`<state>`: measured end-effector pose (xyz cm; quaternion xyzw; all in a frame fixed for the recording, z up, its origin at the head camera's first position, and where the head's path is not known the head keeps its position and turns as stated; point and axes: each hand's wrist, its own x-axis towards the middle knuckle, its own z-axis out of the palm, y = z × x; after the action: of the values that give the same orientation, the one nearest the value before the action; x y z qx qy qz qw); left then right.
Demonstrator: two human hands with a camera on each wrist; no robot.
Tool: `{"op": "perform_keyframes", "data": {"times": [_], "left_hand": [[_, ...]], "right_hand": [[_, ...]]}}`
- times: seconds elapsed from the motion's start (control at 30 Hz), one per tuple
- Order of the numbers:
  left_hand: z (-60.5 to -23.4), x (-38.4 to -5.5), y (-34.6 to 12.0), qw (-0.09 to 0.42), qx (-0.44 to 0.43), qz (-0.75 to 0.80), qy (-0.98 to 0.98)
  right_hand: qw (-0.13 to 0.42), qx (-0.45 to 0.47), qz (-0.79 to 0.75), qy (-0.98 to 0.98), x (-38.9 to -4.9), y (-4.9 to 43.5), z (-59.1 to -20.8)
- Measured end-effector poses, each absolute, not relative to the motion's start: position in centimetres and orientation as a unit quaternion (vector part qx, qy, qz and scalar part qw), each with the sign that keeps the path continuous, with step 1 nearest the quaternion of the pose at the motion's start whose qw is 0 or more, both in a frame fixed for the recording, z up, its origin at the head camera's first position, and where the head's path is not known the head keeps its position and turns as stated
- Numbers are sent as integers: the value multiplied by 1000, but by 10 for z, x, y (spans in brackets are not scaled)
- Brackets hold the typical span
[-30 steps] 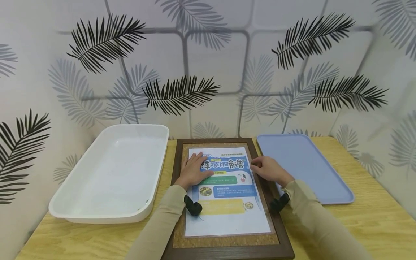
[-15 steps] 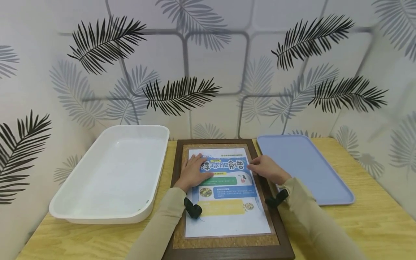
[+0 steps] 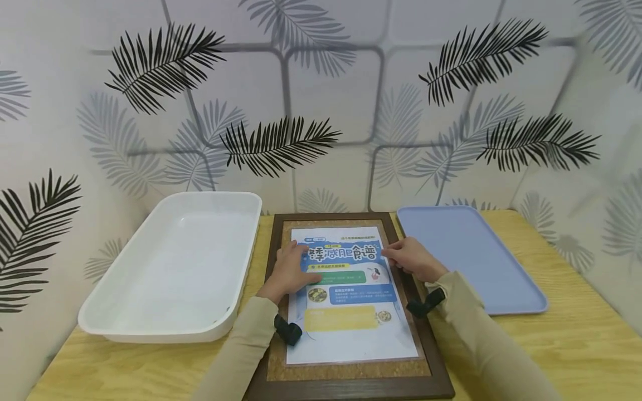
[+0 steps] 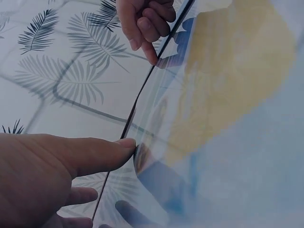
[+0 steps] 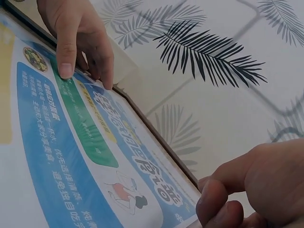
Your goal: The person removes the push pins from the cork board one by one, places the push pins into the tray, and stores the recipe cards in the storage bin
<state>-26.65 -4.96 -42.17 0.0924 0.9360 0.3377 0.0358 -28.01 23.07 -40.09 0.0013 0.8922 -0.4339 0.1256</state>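
Observation:
A laminated poster [image 3: 351, 342] with blue, green and yellow printed panels lies on a brown-framed cork board [image 3: 281, 372]. Over the poster's upper left side is my left hand [image 3: 288, 272], thumb extended onto the sheet and fingers spread; its thumb tip touches the surface in the left wrist view. At the poster's upper right edge, my right hand [image 3: 415, 260] has its fingers curled, thumb and forefinger closed together at the sheet's border. In the right wrist view, the curled fingers of that hand hide whatever lies between their tips.
To the left stands a deep white tray [image 3: 170, 267] with small dark bits near its front corner. A flat blue tray [image 3: 481, 256] lies to the right. Both rest on a wooden table [image 3: 567, 334] against a leaf-patterned wall [image 3: 351, 100].
My left hand has slid left and slightly down, uncovering more of the poster's heading. The right hand has shifted only a little, staying at the right edge.

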Motion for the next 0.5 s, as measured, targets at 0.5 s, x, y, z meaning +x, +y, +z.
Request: {"op": "perform_keyframes", "data": {"times": [0.5], "left_hand": [[-416, -259, -60, 43, 55, 356, 932]], "right_hand": [[126, 39, -501, 855, -288, 237, -412]]}}
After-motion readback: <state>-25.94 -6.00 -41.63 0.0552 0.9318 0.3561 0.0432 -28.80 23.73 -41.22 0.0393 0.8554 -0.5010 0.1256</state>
